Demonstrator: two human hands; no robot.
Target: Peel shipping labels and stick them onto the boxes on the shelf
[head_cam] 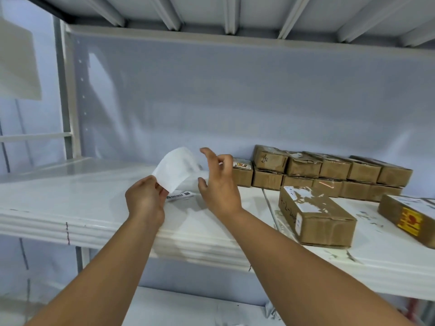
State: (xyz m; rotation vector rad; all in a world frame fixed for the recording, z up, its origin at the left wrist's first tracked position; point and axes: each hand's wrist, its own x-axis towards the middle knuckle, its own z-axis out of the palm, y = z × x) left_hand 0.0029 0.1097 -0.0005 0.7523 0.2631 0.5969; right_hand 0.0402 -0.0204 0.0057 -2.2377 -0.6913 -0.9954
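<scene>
A glossy, creased pale sheet (pixel 235 95) covers the rear across the middle of the frame, a white upright (pixel 69 90) stands at the left, grey ribbed decking (pixel 211 10) runs along the top edge, and a blurred white panel (pixel 18 62) hangs at the upper left.

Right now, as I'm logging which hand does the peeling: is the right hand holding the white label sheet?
No, the right hand is open beside the label sheet, which the left hand pinches.

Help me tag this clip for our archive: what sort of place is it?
Probably a stockroom or parcel packing area: a white metal shelf, stacked cardboard boxes, some already labelled, and a label sheet pinched in the left hand.
</scene>
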